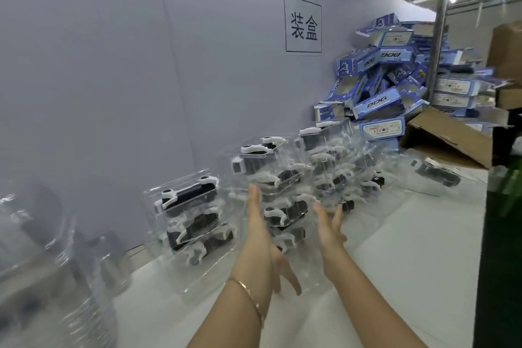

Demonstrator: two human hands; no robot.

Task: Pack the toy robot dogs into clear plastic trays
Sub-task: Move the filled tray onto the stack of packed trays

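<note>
Three stacks of clear plastic trays holding black-and-white toy robot dogs stand along the grey wall: a left stack (192, 217), a middle stack (271, 186) and a right stack (336, 167). My left hand (261, 237) lies flat with straight fingers against the left side of the middle stack. My right hand (329, 230) is spread open at that stack's right side, fingers straight. Neither hand curls round anything. One packed tray with a dog (436, 174) lies alone on the white table at the right.
A pile of blue "DOG" boxes (395, 85) fills the back right corner behind a metal pole (437, 31). An open cardboard box (449, 135) lies beside it. Blurred empty clear trays (42, 263) stand at the near left. A dark green object (502, 248) edges the right.
</note>
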